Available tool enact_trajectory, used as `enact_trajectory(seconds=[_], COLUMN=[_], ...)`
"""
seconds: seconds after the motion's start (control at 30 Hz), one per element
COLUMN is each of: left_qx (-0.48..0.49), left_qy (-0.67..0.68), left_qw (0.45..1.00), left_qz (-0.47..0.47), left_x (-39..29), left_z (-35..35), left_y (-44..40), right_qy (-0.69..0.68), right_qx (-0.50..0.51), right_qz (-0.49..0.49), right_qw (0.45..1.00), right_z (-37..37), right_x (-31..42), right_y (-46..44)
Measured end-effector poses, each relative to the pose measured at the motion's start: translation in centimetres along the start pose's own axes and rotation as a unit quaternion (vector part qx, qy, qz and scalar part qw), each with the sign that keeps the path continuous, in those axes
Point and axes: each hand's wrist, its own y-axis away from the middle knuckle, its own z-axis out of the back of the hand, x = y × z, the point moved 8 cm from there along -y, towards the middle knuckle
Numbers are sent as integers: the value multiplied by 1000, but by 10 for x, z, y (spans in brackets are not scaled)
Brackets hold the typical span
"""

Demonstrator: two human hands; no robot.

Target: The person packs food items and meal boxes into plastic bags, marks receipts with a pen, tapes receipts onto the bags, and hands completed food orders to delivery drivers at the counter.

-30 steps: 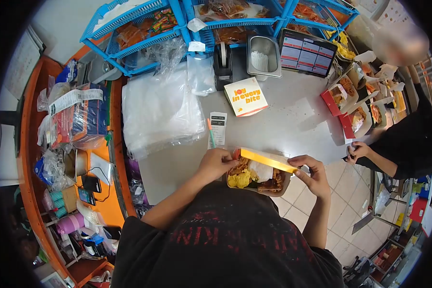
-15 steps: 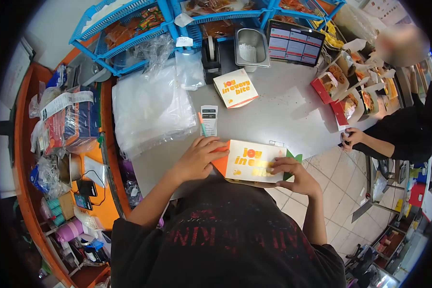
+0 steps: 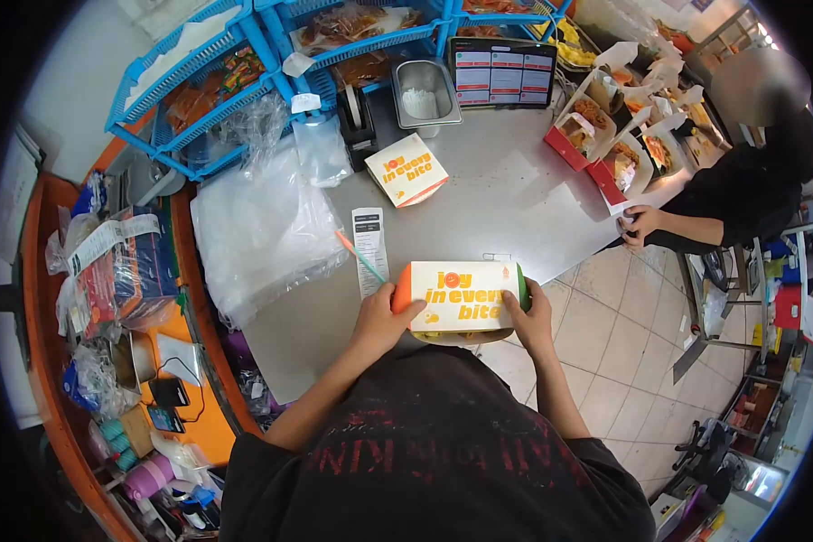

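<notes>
My left hand [image 3: 382, 318] and my right hand [image 3: 531, 318] grip a food box [image 3: 456, 296] from its two ends, thumbs on the lid. The box is white on top with "joy in every bite" lettering, orange at the left end and green at the right. Along the side facing me a narrow gap shows under the lid; its contents are hard to make out. Just beyond my left hand lies a printed receipt [image 3: 369, 237], with an orange and teal pen [image 3: 359, 255] across it. A smaller box [image 3: 407, 171] with the same lettering sits farther back.
Clear plastic bags [image 3: 262, 226] lie at the left of the steel table [image 3: 479, 199]. Behind stand blue baskets [image 3: 217, 104], a tape dispenser [image 3: 359, 122], a metal container [image 3: 426, 95] and a tablet [image 3: 501, 72]. Open food boxes [image 3: 580, 135] and another person's hand [image 3: 640, 226] are at right.
My left hand has shifted from the lid's edge to the box's left end. My right hand has moved to the right end, and the box now sits more level. The view has turned slightly.
</notes>
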Motion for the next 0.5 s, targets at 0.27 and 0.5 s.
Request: enact_trajectory(seconds=[0.27,0.5], left_qx=[161,20], left_qy=[82,44], left_qw=[981,991], left_qz=[64,-126], left_x=[0,-17], left_z=[-10,4], left_y=[-17,-3], right_qy=[49,-113], right_qx=[123,83], right_qz=[-100,89], right_qw=[986,986], right_z=[-12,-1], right_x=[-3,30], right_y=[-14,15])
